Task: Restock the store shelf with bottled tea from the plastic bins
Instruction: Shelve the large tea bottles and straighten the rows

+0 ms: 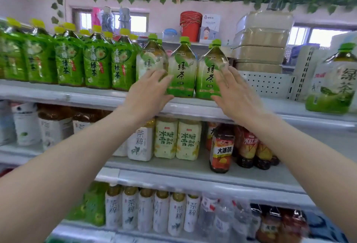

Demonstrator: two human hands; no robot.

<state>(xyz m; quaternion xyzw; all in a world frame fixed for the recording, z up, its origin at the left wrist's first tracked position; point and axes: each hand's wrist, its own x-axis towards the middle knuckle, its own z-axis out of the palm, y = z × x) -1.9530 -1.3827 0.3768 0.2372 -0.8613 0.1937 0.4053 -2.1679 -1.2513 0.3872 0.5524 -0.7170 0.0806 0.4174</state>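
Two bare forearms reach up from the bottom corners toward the top shelf (58,93).

Left hand (147,92): fingers straight and together, flat against the lower front of the left green-tea bottle (149,59). No grip closed on anything; fingers spread flat, touching only.

Right hand (234,93): fingers straight, slightly fanned, laid against the right side of the right green-tea bottle (209,72). Likewise an open palm; whether it presses or only touches, cannot tell.

Between the two hands stands the middle green-tea bottle (181,70), upright, green cap, label facing out. The three bottles sit side by side at the shelf's front edge, touching or nearly so; more green caps show just behind them.

Left of these on the same shelf: a row of yellow-capped green bottles (92,63), upright, packed close. Far right on the shelf: a lone large green-tea bottle (335,82), well apart from the three.

Middle shelf (193,167) below: white tea bottles, two pale yellow pear-drink bottles (176,139), red iced-tea bottles (222,148).

Lowest shelf: a row of white-labelled bottles (146,209), blurred.

Behind the top shelf: stacked red buckets (190,25), stacked plastic-wrapped containers (260,40), windows, and leafy garland overhead.
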